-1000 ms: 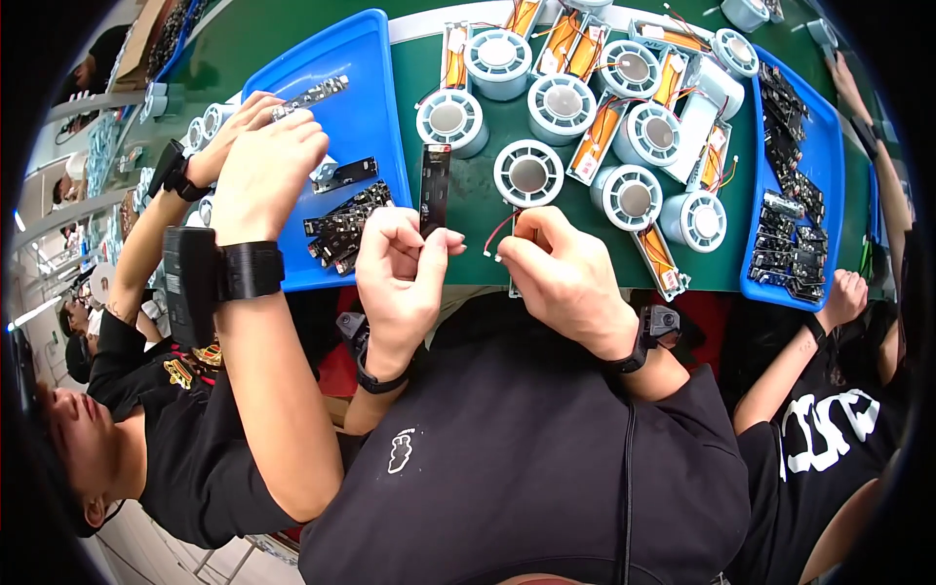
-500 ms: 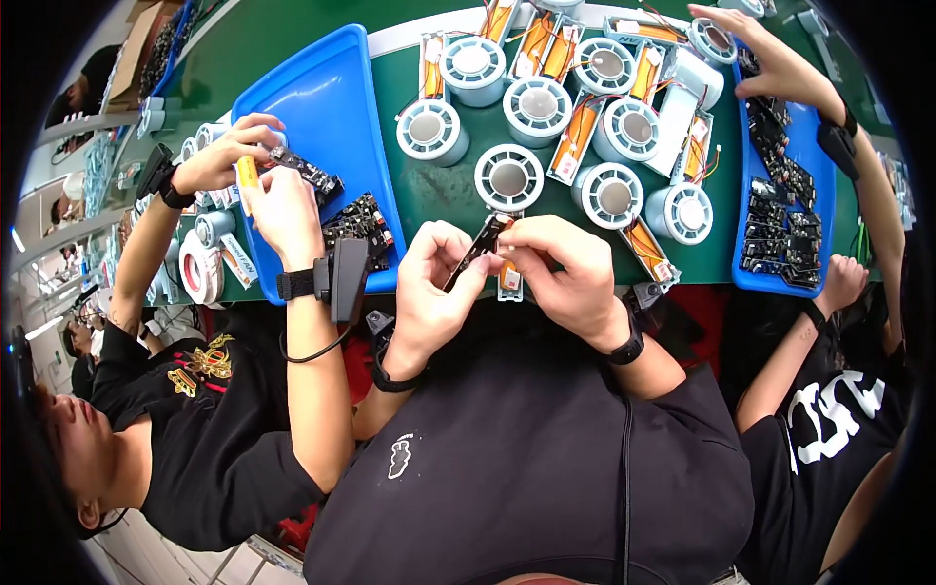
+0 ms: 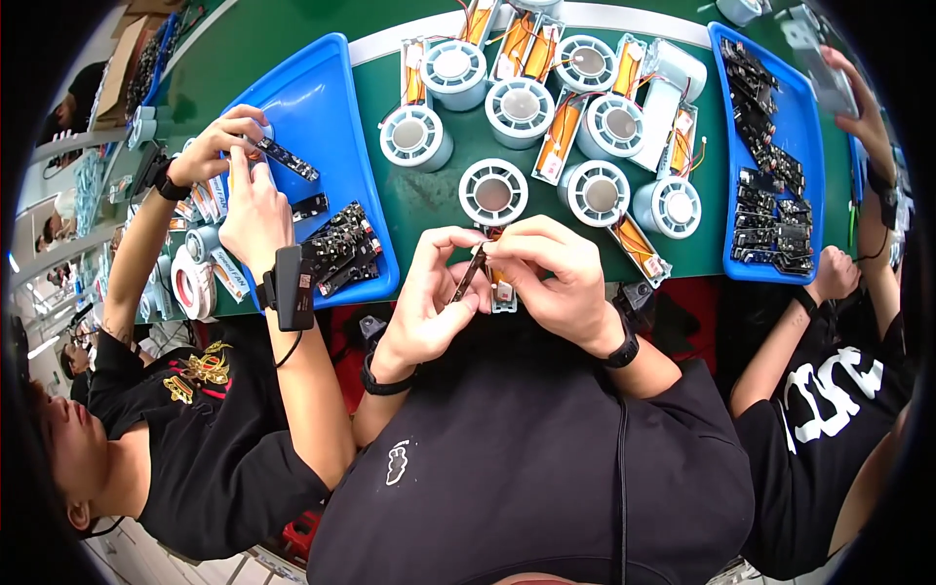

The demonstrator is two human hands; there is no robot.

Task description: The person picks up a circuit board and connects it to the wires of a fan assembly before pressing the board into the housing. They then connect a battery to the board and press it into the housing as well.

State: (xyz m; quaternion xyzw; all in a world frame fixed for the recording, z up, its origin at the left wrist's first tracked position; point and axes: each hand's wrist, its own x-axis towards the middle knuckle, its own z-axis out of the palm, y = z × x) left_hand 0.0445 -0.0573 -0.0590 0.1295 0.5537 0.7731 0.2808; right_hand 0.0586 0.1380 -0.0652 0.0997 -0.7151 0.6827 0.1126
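Observation:
My left hand [image 3: 429,307] is closed, its thumb and fingers pinching a small dark circuit board [image 3: 469,274] that stands tilted, almost edge-on. At the upper end of the board, my right hand [image 3: 558,283] has its fingertips pressed together on something too small to make out. Just beyond and below my hands lies a pale blue handheld fan body [image 3: 493,192], its round grille facing up. Its open handle, with an orange battery [image 3: 502,292], shows between my hands and is partly hidden by them.
Several similar fan bodies [image 3: 519,107] with orange batteries and thin wires cover the green table [image 3: 419,195]. Blue trays of circuit boards stand left [image 3: 366,146] and right [image 3: 726,195]. Co-workers' hands work at left [image 3: 258,214] and right [image 3: 858,107].
The circuit board has turned more upright and edge-on between my hands. The right co-worker's raised hand has moved from the fans to the far right, holding a pale part.

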